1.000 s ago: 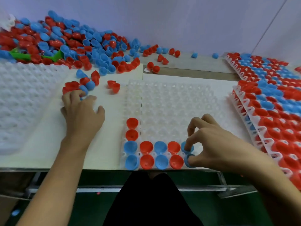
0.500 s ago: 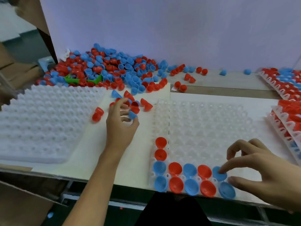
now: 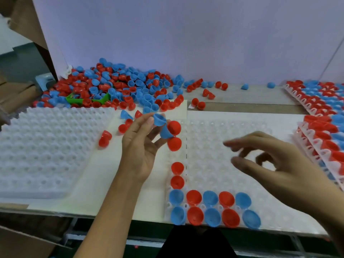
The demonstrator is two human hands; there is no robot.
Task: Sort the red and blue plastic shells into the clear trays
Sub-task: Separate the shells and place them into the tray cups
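My left hand (image 3: 138,146) is raised over the table and holds several shells in its fingertips: blue shells (image 3: 160,120) and red shells (image 3: 174,144). My right hand (image 3: 275,164) hovers over the clear tray (image 3: 232,131) with fingers loosely spread and nothing in them; it is blurred. The tray's near rows hold alternating blue (image 3: 176,197) and red shells (image 3: 194,197), and two red ones (image 3: 177,167) run up its left column. A big pile of loose red and blue shells (image 3: 119,86) lies at the back left.
A stack of bare clear trays (image 3: 46,146) lies at the left. Filled trays (image 3: 323,116) stand at the right edge. Stray shells (image 3: 105,138) lie between the trays, and a green scoop (image 3: 74,99) sticks out of the pile. The table's front edge is near.
My left hand has lifted off the table with several shells and turned palm up. My right hand has left the blue shells in the near rows and risen over the tray.
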